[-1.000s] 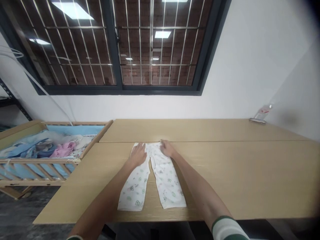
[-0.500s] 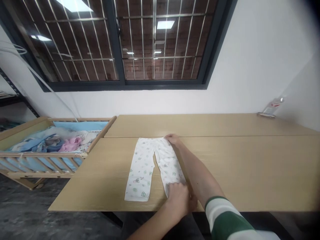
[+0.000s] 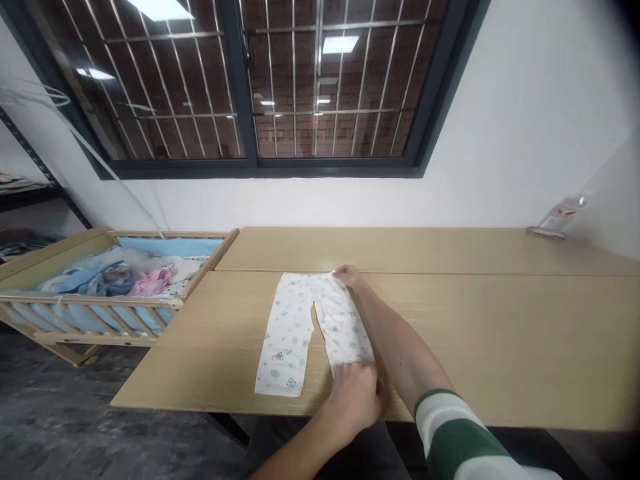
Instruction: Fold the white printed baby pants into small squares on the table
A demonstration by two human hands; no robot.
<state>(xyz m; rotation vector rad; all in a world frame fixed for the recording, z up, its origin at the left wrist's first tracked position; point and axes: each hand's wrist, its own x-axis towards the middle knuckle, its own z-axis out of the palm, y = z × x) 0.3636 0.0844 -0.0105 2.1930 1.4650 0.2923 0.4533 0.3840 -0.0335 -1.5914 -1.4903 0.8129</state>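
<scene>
A pair of small white pants point(image 3: 287, 333) with a green and pink print lies flat on the wooden table point(image 3: 480, 347), its waistband away from me and the legs spread slightly. At the waistband's right corner, my right hand point(image 3: 349, 275) is closed on the pants' edge with its fingertips. My left hand point(image 3: 356, 393) is curled over the lower end of the right leg, closed on the fabric and covering the hem. My right forearm, in a striped sleeve, runs beside the right leg.
To the left stands a wooden crib point(image 3: 100, 303) with blue lining and a heap of clothes, including a pink piece point(image 3: 151, 282). A clear bottle point(image 3: 560, 217) sits at the table's back right corner. A barred window point(image 3: 325, 93) is above.
The view has shifted slightly, so the scene sits a little further right. Both hands keep their places on the pants, which lie as before.
</scene>
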